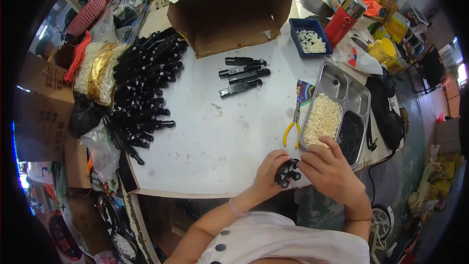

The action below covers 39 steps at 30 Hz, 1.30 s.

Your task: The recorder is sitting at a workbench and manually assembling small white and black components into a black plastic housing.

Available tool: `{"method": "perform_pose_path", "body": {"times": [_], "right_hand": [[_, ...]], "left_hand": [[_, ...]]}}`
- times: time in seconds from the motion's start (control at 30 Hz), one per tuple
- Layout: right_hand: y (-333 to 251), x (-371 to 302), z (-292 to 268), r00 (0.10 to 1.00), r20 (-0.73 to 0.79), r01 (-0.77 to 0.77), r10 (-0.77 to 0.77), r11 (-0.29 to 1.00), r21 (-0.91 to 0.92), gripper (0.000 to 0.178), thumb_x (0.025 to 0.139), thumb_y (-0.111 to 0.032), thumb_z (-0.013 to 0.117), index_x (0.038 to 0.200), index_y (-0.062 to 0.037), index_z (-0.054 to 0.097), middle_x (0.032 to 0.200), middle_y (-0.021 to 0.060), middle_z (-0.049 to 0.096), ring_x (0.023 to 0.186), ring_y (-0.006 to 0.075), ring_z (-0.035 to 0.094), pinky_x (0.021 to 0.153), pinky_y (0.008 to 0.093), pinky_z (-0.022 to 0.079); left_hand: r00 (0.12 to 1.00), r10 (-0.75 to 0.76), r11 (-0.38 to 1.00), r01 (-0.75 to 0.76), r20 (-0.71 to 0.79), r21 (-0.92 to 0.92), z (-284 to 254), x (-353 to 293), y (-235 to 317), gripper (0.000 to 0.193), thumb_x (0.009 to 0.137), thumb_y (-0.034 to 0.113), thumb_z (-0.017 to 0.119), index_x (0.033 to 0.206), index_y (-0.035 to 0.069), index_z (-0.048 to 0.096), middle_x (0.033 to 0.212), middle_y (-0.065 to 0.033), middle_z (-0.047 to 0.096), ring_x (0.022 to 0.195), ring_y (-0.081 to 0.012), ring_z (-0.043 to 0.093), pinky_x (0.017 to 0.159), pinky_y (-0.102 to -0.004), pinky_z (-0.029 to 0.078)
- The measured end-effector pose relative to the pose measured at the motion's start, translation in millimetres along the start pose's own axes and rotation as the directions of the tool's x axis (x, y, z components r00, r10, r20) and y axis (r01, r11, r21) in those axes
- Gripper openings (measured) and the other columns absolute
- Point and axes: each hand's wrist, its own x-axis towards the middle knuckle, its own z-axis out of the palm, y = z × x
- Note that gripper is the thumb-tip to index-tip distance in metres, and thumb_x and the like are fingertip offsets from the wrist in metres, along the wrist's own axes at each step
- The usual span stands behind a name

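Near the table's front edge, my left hand (267, 171) is closed round a few black plastic parts (286, 173) bundled together, their ends with small whitish spots facing up. My right hand (330, 170) meets the bundle from the right, thumb and fingertips pinched at its side; whatever sits between them is too small to make out. Just beyond that hand lies a steel compartment tray (359, 96). One compartment holds small cream pieces (322, 117), another small black pieces (350, 137). Yellow-handled pliers (292, 128) rest left of the tray.
A big pile of black parts (146, 78) covers the table's left side. Several more (242, 74) lie mid-table before an open cardboard box (229, 17). At the far right stand a blue bin (297, 36) of white pieces and a red thermos flask (342, 23).
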Motion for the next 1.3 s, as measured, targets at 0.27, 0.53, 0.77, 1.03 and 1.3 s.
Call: {"method": "perform_pose_path", "body": {"times": [0.27, 0.53, 0.77, 1.03, 1.3], "right_hand": [[7, -25, 21, 0.943, -0.261, -0.117, 0.205, 0.941, 0.317, 0.032, 0.067, -0.007, 0.068, 0.097, -0.0162, 0.068, 0.099, 0.0015, 0.057, 0.101, 0.0237, 0.051, 0.097, 0.0498, 0.039], [5, -16, 32, 0.953, -0.222, -0.156, 0.208, 0.961, 0.230, 0.036, 0.064, -0.006, 0.067, 0.098, -0.0193, 0.067, 0.102, 0.0034, 0.055, 0.105, 0.0247, 0.050, 0.100, 0.0491, 0.037], [14, -30, 32, 0.862, -0.347, -0.241, 0.370, 0.900, 0.363, 0.024, 0.068, 0.002, 0.062, 0.087, -0.0119, 0.066, 0.098, 0.0060, 0.054, 0.106, 0.0275, 0.048, 0.096, 0.0461, 0.037], [52, -79, 73, 0.648, -0.290, -0.690, 0.704, 0.704, 0.169, 0.012, 0.074, -0.002, 0.065, 0.086, -0.0041, 0.064, 0.096, 0.0082, 0.054, 0.106, 0.0293, 0.047, 0.093, 0.0425, 0.036], [63, -89, 97, 0.682, -0.215, -0.693, 0.699, 0.712, 0.115, 0.014, 0.068, -0.006, 0.071, 0.079, -0.0029, 0.061, 0.092, 0.0080, 0.053, 0.103, 0.0291, 0.047, 0.095, 0.0435, 0.035]], "left_hand": [[1.000, -0.012, 1.000, 0.012, 0.007, 0.001, 2, 0, -1, 0.063, 0.064, 0.001, 0.073, 0.120, 0.004, 0.046, 0.116, -0.0181, 0.052, 0.101, -0.0382, 0.055, 0.085, -0.0426, 0.047], [0.999, -0.036, 0.999, 0.036, 0.022, 0.017, 1, 0, 0, 0.064, 0.064, 0.000, 0.073, 0.121, 0.004, 0.046, 0.118, -0.0181, 0.052, 0.104, -0.0379, 0.055, 0.087, -0.0425, 0.047], [0.999, -0.048, 0.999, 0.048, 0.009, -0.011, 1, -4, -6, 0.066, 0.063, 0.000, 0.074, 0.122, 0.004, 0.046, 0.119, -0.0183, 0.052, 0.105, -0.0376, 0.054, 0.088, -0.0419, 0.047], [1.000, 0.004, 0.997, -0.005, 0.010, 0.080, 1, 1, -4, 0.060, 0.066, -0.001, 0.075, 0.119, 0.005, 0.046, 0.116, -0.0181, 0.054, 0.097, -0.0291, 0.059, 0.081, -0.0336, 0.051], [0.999, 0.000, 0.998, -0.002, 0.034, 0.067, 1, -1, -5, 0.068, 0.064, -0.004, 0.077, 0.122, 0.006, 0.044, 0.118, -0.0198, 0.053, 0.098, -0.0295, 0.059, 0.082, -0.0340, 0.050]]}}
